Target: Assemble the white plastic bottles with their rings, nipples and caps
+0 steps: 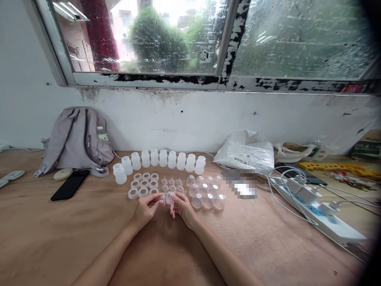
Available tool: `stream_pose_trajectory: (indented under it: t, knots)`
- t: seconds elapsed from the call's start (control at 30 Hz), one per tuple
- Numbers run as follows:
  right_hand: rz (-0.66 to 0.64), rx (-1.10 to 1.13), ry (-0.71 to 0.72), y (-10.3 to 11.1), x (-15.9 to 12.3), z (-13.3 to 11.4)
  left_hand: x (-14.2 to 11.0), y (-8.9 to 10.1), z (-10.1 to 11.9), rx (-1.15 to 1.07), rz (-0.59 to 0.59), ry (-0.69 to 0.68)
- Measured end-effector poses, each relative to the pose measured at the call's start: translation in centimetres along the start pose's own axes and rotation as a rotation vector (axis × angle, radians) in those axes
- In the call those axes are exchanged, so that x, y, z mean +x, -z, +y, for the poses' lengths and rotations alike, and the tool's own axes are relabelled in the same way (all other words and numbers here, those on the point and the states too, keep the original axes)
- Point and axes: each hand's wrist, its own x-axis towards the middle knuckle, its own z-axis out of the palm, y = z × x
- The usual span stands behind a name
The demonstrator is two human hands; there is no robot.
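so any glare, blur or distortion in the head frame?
Head view: window is blown out and rain-streaked; wide-angle bends the sill; dark vignette at the right edge; one patch on the table is pixelated; both hands, left hand and right hand, and the small clear part stay sharp.

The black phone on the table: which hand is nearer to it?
Left. The left hand is right of the black phone across bare table; the right hand is farther right, past the small clear part both hands hold.

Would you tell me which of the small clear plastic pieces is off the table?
The small clear piece held between the left hand and right hand; the others lie in rows.
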Motion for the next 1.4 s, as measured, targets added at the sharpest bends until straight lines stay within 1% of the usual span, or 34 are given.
stream_pose_trajectory:
  t: [0.07,0.13,0.2,0.23,0.27,0.33,0.37,0.4,0.47,0.53,0.6,0.7,0.83,0.97,1.03,1.1,1.17,1.2,1.23,1.27,1.3,1.37,1.4]
  knots:
    - [0.028,-0.007,0.0,0.0,0.0,0.2,0.2,0.2,-0.5,-0.005,0.056,0.027]
    - [0.031,-0.031,-0.02,-0.1,0.0,0.3,1.0,0.7,-1.2,-0.002,0.151,0.066]
    - [0.013,-0.064,-0.046,-0.2,-0.1,0.2,2.5,1.3,-1.6,0.053,0.236,0.085]
    - [0.003,-0.083,-0.055,-0.3,-0.2,0.2,3.5,1.7,-1.7,0.116,0.255,0.076]
    - [-0.007,-0.103,-0.061,-0.3,-0.2,0.1,4.7,2.0,-1.8,0.207,0.235,0.055]
    - [-0.022,-0.136,-0.066,-0.4,-0.3,0.0,7.3,2.3,-1.7,0.454,0.126,0.023]
    - [-0.025,-0.148,-0.067,-0.5,-0.3,-0.1,8.6,2.3,-1.6,0.582,0.042,0.006]
    - [-0.025,-0.157,-0.067,-0.5,-0.3,-0.1,9.9,2.2,-1.6,0.7,-0.074,-0.025]
    - [-0.019,-0.167,-0.065,-0.5,-0.3,-0.1,12.0,1.7,-1.7,0.754,-0.167,-0.042]
    - [-0.01,-0.174,-0.059,-0.6,-0.3,-0.1,13.5,0.9,-2.1,0.783,-0.25,-0.048]
    - [-0.005,-0.177,-0.051,-0.6,-0.3,0.0,14.3,0.3,-2.5,0.809,-0.316,-0.044]
    - [-0.007,-0.169,-0.047,-0.7,-0.3,0.0,14.9,-0.3,-3.2,0.844,-0.37,-0.03]
    - [-0.008,-0.162,-0.051,-0.8,-0.3,-0.1,14.9,-0.5,-4.1,0.861,-0.386,-0.014]
    - [0.002,-0.143,-0.065,-0.6,-0.2,-0.2,14.9,-0.2,-4.1,0.837,-0.349,-0.03]
    - [0.009,-0.115,-0.067,-0.5,-0.1,-0.2,14.7,0.3,-3.4,0.821,-0.284,-0.058]
    - [0.046,-0.067,-0.06,-0.4,-0.1,0.0,14.0,0.8,-2.4,0.807,-0.186,-0.083]
    - [0.1,-0.01,-0.045,-0.2,0.0,0.1,12.3,1.3,-1.2,0.757,-0.08,-0.101]
    - [0.12,0.012,-0.038,-0.2,0.1,0.2,11.2,1.4,-0.7,0.655,0.0,-0.125]
    - [0.133,0.025,-0.031,-0.1,0.1,0.2,9.8,1.6,-0.2,0.552,0.02,-0.145]
    - [0.139,0.026,-0.023,-0.1,0.2,0.3,8.3,1.6,0.3,0.47,-0.014,-0.16]
    - [0.138,0.016,-0.014,-0.1,0.2,0.4,6.8,1.5,0.6,0.414,-0.095,-0.175]
    - [0.126,-0.035,0.007,-0.1,0.2,0.5,4.1,1.2,1.0,0.35,-0.215,-0.208]
    - [0.12,-0.068,0.018,-0.2,0.2,0.6,3.0,0.9,1.1,0.33,-0.248,-0.223]
